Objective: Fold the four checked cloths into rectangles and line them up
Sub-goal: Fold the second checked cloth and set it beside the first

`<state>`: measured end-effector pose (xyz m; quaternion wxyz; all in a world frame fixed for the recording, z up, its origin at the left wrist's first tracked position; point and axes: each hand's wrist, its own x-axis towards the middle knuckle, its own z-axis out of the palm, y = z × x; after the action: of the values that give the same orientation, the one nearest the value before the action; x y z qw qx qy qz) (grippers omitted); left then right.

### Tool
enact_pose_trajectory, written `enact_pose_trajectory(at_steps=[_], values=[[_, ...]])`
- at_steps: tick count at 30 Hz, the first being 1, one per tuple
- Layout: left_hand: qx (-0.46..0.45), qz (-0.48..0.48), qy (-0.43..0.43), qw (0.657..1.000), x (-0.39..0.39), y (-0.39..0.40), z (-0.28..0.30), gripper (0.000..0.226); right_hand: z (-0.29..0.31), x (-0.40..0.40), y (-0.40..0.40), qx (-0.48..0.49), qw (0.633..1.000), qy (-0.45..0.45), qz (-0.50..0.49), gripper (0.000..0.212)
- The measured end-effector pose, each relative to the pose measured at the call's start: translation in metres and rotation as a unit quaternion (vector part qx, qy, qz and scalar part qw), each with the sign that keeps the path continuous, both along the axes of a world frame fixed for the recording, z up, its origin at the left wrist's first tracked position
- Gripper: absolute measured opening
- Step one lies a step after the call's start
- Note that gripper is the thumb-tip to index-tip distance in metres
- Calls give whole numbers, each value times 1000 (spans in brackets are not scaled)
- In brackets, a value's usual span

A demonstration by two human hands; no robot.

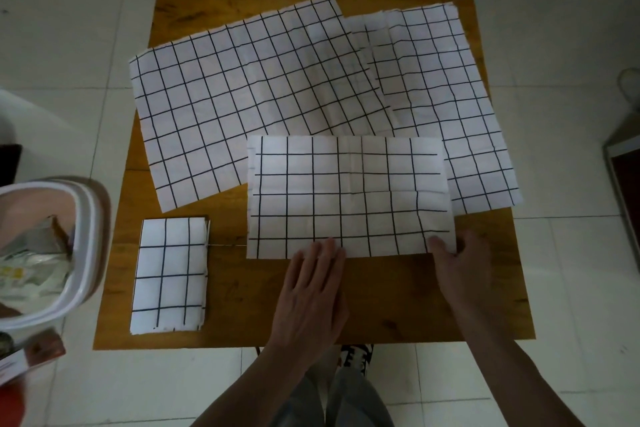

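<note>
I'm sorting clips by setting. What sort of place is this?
Probably a room in a home: a small wooden table on a pale tiled floor, with a plastic bin of wrappers beside it.

Head camera looks steeply down, close above the wooden table (381,305).

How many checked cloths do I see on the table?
4: small folded cloth near left; half-folded cloth under both hands; large open cloth behind; another cloth far right. More may hide beneath.
</note>
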<state>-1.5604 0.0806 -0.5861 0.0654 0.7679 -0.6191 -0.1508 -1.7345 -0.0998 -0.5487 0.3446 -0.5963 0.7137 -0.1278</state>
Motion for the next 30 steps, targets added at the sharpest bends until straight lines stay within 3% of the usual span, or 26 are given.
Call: enact_pose_trajectory(at_steps=[3,10,15,17,23,30], values=[[2,-3,0,1000,-2,-2,2,69,11,2,11,-40,998,-54,17,19],[-8,-3,8,1000,-18,-12,6,66,44,1,29,-97,981,-162,-44,7],[-7,-2,2,1000,-24,-15,7,66,62,16,45,-167,970,-171,56,24],[-10,-1,9,1000,-24,-14,7,66,63,29,53,-192,966,-149,92,22],[-40,10,23,999,-7,-4,1,74,54,77,73,-220,957,-102,162,45],[-74,182,2,981,36,13,6,74,27,129,80,-225,908,33,351,52]])
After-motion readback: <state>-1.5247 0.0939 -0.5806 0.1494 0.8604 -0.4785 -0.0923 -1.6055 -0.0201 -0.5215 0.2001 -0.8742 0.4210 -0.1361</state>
